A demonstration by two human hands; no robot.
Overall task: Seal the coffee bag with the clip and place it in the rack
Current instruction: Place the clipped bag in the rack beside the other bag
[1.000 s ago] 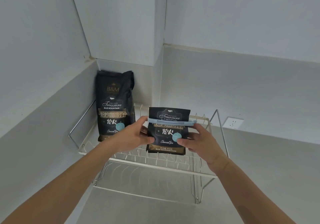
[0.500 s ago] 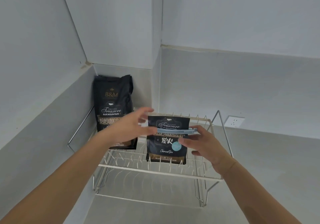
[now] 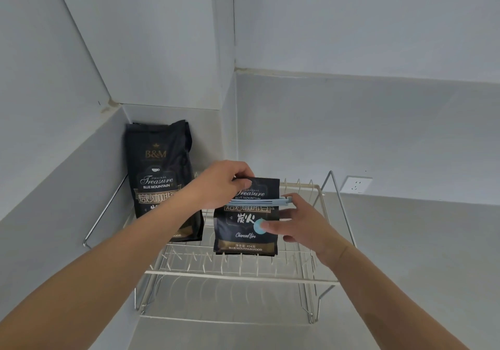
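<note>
At the far left, a tall black coffee bag [image 3: 162,182] stands upright on the left part of the wire rack [image 3: 238,274], its back to the corner of the pale walls. The rack sits on the grey desk [image 3: 405,268], with a metal handle loop rising at each end. Just right of the tall bag, the left hand [image 3: 221,184] reaches in over the rack, its fingers pinched on the top left corner of the smaller coffee bag [image 3: 244,230]. This smaller bag stands upright in the middle of the rack, its bottom edge resting among the wire prongs. A light blue clip [image 3: 259,201] runs level across its upper part, below the folded top, with one end sticking out past the bag's right edge. The right hand [image 3: 300,222] is spread open against the bag's right side, thumb on the front near a blue round sticker, fingers reaching toward the clip's end. Farther right, a white wall socket [image 3: 355,184] sits low on the wall.
</note>
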